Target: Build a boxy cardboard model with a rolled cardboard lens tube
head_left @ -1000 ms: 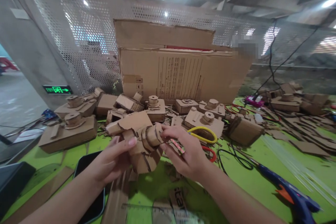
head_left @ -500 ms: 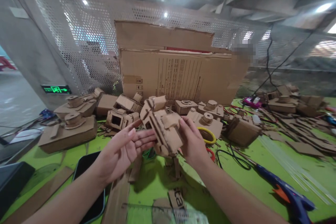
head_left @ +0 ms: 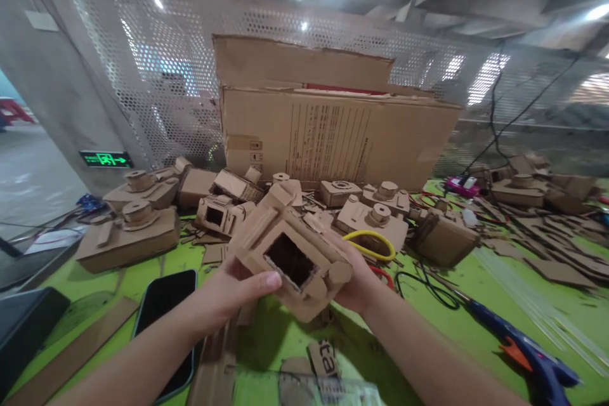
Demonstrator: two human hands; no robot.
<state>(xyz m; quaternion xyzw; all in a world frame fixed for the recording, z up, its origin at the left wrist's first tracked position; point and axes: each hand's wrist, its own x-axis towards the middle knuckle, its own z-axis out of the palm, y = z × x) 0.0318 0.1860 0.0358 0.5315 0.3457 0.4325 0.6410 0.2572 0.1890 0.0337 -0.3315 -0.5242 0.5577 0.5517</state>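
Both hands hold a cardboard model camera [head_left: 266, 228] up above the green table, tilted, with a dark rectangular opening facing me. My left hand [head_left: 233, 288] grips its left side, the thumb resting at the lower edge of the opening. Around the right side is my right hand [head_left: 359, 273], its fingers mostly hidden behind the cardboard. Below lie a clear ruler [head_left: 257, 387] and a printed cardboard scrap [head_left: 324, 358]. A phone [head_left: 164, 292] lies under my left forearm.
Several more cardboard cameras [head_left: 128, 241] stand along the back, before a large carton [head_left: 333, 133]. On the right are a blue glue gun [head_left: 518, 336], clear glue sticks [head_left: 528, 304] and cardboard strips [head_left: 533, 235]. A yellow ring [head_left: 371, 244] lies behind my right hand.
The cardboard camera has been turned so its rectangular opening faces me. My left hand has gone from open fingers beside it to a grip with the thumb on its front.
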